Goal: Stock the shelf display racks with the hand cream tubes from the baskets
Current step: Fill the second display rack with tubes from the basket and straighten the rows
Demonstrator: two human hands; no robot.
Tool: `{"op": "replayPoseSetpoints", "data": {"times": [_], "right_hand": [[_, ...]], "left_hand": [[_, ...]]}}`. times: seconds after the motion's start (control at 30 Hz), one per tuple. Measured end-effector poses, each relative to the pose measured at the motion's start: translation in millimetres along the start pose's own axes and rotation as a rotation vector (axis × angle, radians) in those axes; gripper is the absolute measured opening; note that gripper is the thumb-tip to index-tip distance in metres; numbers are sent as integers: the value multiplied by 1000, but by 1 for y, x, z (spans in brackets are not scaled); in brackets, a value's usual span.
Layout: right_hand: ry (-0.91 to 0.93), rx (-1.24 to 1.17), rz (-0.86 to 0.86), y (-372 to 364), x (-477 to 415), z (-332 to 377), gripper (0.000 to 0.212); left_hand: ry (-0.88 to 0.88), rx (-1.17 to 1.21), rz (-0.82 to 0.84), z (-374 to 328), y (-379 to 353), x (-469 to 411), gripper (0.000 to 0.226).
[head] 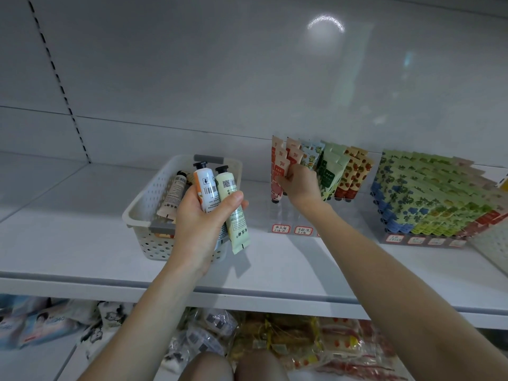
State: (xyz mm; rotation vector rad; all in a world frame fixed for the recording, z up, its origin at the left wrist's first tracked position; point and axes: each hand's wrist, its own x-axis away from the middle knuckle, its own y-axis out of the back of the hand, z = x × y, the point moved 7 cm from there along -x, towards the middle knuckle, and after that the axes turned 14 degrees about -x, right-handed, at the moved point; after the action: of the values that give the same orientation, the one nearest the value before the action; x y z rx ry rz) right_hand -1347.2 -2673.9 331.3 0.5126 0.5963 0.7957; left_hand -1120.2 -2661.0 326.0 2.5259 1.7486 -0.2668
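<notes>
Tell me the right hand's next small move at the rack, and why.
Probably push the red tube down until it seats in the clear rack, then let go. The right hand pinches it at the front of the red row, cap down, while the left hand grips more tubes over the basket, waiting to be stocked.

A white shelf (pixel 275 273) runs left to right. Left of the middle stands a white perforated basket (pixel 143 240). Just right of it sits a clear display rack (pixel 283 215), with red price labels (pixel 303 230) along its near edge. Further right stands a second rack (pixel 423 240), and another perforated basket (pixel 494 246) sits at the right edge.
</notes>
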Motion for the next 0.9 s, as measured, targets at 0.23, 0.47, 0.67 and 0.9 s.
{"op": "replayPoseSetpoints", "data": {"times": [0.23,0.47,0.67,0.9], "right_hand": [[-8,23,-7,-5,-1,0,24],[-19,-21,0,-3,1,-1,22],[-23,-31,27,-3,0,-3,24],[-21,-16,34,-2,2,-4,24]], "left_hand": [[-11,-6,2,0,0,0,24],[-11,16,10,-4,1,1,23],[-10,16,7,-7,2,1,21],[8,9,-7,-8,3,4,28]]}}
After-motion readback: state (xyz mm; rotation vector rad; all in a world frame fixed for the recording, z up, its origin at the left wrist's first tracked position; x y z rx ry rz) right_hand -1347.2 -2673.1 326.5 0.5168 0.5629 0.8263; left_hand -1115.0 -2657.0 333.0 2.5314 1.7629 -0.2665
